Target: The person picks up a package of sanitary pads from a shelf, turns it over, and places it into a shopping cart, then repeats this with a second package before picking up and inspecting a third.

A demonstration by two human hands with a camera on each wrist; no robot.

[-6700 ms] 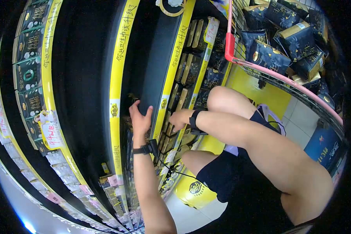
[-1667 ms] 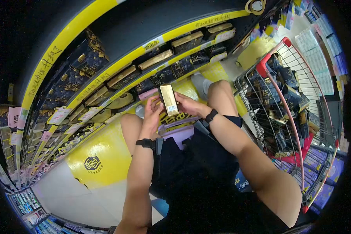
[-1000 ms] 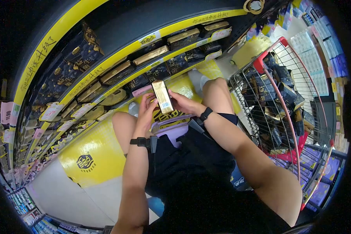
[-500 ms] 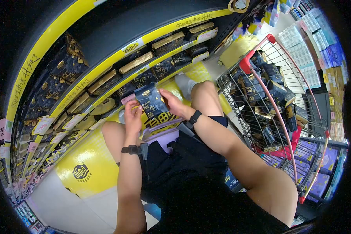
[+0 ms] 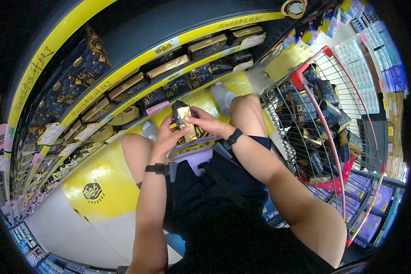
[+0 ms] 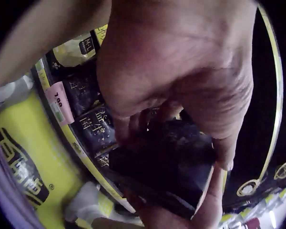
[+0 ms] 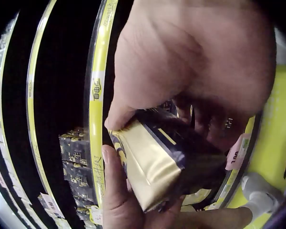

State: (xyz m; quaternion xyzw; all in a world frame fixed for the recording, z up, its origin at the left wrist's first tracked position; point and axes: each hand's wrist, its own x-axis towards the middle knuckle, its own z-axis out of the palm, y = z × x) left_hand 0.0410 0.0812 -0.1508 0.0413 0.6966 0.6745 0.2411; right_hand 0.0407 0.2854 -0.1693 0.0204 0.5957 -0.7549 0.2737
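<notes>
Shelf (image 5: 165,47) edges run slantwise ahead of the hands; pink tag (image 5: 157,108) on the lowest one is the nearest bit, just beyond the pack (image 5: 182,112). Cart (image 5: 299,77) rim stands apart on the right, right knee (image 5: 245,107) in between. Left knee (image 5: 136,148) near left forearm, so working room is the pocket between the knees. Pack is held in there, tilted, gold side up. Left hand (image 5: 169,138) grips its left side, right hand (image 5: 211,123) its right, thumb pressed on the gold.
</notes>
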